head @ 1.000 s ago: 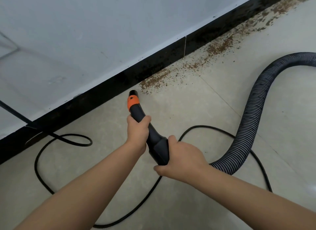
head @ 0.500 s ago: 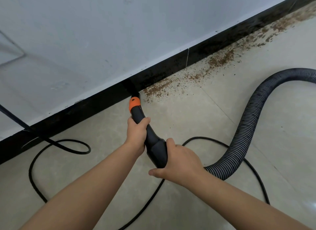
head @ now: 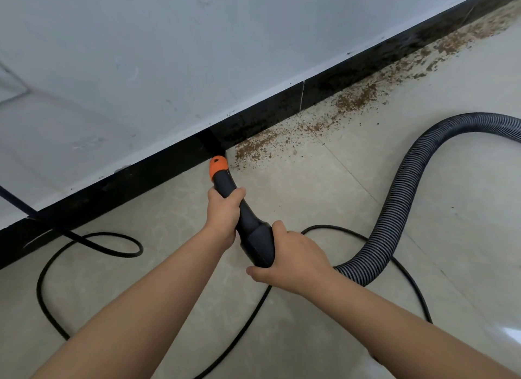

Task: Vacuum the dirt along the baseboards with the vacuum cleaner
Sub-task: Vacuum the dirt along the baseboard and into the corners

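Both my hands grip the vacuum nozzle [head: 225, 181]: left hand [head: 224, 209] forward, right hand [head: 293, 258] at the hose end. Tip sits at the baseboard [head: 169, 160]. Floor edge leftward looks clean; dirt [head: 352, 100] rightward remains, roughly most of the visible stretch.

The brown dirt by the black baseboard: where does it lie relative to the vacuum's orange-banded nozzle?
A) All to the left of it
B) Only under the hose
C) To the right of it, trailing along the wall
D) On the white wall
C: the dirt starts just right of the nozzle and runs rightward along the baseboard.
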`<state>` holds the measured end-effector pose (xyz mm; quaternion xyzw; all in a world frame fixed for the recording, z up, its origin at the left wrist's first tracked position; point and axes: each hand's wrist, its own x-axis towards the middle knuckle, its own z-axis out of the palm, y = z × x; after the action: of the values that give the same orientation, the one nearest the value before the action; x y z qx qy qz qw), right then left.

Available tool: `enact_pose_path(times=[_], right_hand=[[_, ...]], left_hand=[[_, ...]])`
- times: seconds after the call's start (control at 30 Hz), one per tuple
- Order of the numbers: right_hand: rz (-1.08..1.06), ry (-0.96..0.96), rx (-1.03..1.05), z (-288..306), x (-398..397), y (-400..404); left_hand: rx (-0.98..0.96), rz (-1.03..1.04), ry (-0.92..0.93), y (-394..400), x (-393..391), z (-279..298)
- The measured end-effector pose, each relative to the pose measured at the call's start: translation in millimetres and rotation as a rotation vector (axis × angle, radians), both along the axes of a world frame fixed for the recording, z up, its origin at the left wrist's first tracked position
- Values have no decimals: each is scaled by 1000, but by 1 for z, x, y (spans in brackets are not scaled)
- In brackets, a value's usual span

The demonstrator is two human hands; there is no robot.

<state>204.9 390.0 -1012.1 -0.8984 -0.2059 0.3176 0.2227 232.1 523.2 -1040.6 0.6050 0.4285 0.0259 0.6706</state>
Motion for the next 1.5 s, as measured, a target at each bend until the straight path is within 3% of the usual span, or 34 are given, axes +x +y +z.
enact_pose_path(times=[0.93,1.5], right_hand=[[56,-13,-56,16,-15,-73],[39,13,-3,4,14,-62]], left_hand=[[-53,-6,76,-73,-24,16],[21,20,145,-64,4,18]])
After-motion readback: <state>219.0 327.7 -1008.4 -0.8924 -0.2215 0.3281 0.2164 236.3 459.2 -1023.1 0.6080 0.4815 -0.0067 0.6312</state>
